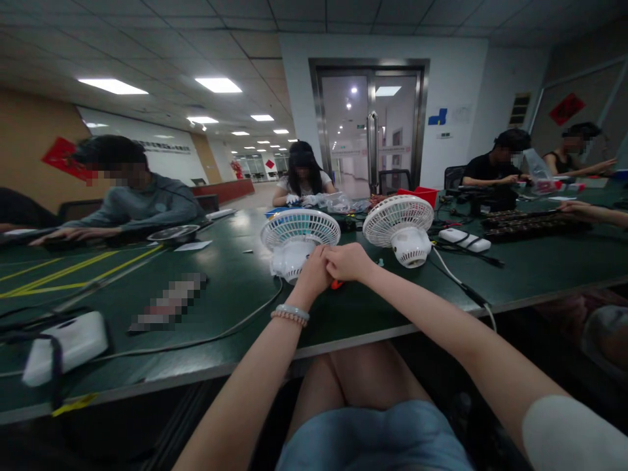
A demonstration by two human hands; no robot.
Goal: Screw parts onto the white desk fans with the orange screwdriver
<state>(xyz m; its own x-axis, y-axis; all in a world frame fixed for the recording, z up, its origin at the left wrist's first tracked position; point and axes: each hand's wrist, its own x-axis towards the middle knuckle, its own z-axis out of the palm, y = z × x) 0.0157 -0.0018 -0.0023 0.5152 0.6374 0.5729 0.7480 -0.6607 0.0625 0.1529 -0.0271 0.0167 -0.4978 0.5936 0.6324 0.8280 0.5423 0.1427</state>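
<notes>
My left hand (315, 269), below a bracelet and a bead string, is closed beside the motor housing of a white fan (293, 258). Pressed against it is my right hand (347, 260), its fingers also closed. Whatever the two hands hold between them is hidden by the fingers. Just beneath them a small orange-red piece (336, 284) shows on the table; its kind cannot be made out. The fan's round grille faces away from me. To the right stands a second white fan (411, 245), apart from both hands, with a white cable leading off it.
White power blocks (69, 347) (464, 240) lie left and right on the green table (235, 294). A blurred flat object (171, 301) is at left. A red bin (419, 195) and plastic bags (338, 201) stand behind the fans. Several co-workers sit around the table.
</notes>
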